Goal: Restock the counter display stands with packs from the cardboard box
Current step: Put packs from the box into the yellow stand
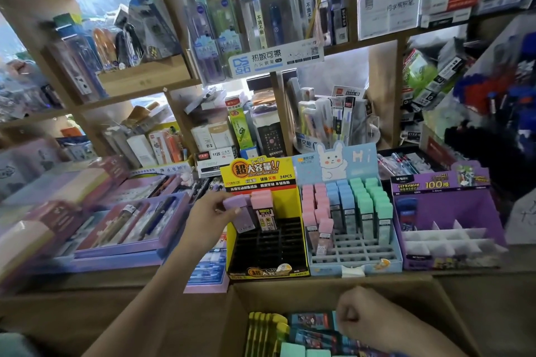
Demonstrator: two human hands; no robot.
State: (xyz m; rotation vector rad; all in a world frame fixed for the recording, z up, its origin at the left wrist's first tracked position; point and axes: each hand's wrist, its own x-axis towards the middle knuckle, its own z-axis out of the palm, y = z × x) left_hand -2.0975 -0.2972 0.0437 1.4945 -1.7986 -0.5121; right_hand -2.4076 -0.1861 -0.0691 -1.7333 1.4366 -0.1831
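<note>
I see left hand (208,214) pinching purple pack (240,216), long axis near upright, at far-left slots of yellow stand (303,229), just left of pink pack (262,209) | right hand (365,316) curled low in cardboard box (290,295), possibly on a pack, can't tell | left hand nearer the stand

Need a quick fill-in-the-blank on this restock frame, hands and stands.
The left hand holds the purple pack at the ____ stand.
The pack beside it is ____.
Inside the box is the ____ hand.
The bunny card tops the ____ stand.
Missing: yellow; pink; right; blue.
</note>
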